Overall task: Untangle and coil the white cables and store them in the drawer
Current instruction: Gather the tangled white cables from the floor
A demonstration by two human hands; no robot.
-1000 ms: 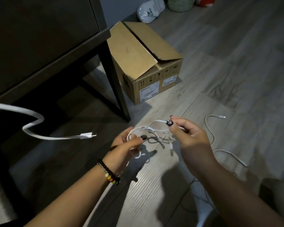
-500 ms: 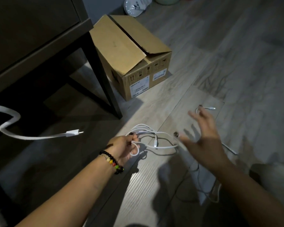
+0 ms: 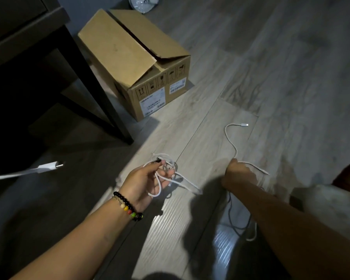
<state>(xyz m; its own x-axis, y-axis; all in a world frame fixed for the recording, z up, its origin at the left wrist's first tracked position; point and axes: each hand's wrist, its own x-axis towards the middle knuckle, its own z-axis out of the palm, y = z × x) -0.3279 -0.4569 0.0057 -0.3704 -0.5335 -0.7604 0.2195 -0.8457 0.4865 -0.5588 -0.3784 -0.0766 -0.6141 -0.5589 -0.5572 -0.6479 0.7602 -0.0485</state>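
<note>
Left hand (image 3: pixel 148 179): palm up, fingers curled around a tangled bundle of white cables (image 3: pixel 166 172), beaded bracelet (image 3: pixel 128 206) on the wrist.
Right hand (image 3: pixel 237 174): knuckles up on the floor, fingers closed on a loose white cable (image 3: pixel 230 136); its connector (image 3: pixel 243 124) lies further out.
Left edge: a thicker white cable's plug (image 3: pixel 49 167) hangs in the air.
Beyond: dark table leg (image 3: pixel 101 93), cardboard box (image 3: pixel 137 61) on grey floorboards (image 3: pixel 281 77).

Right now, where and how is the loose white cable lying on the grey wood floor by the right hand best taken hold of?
Grip the thin loose white cable near its plug end, pinching from above. That stretch lies flat on the bare grey wood floor, apart from the tangled white bundle held in the left hand, so it should lift free.
</note>
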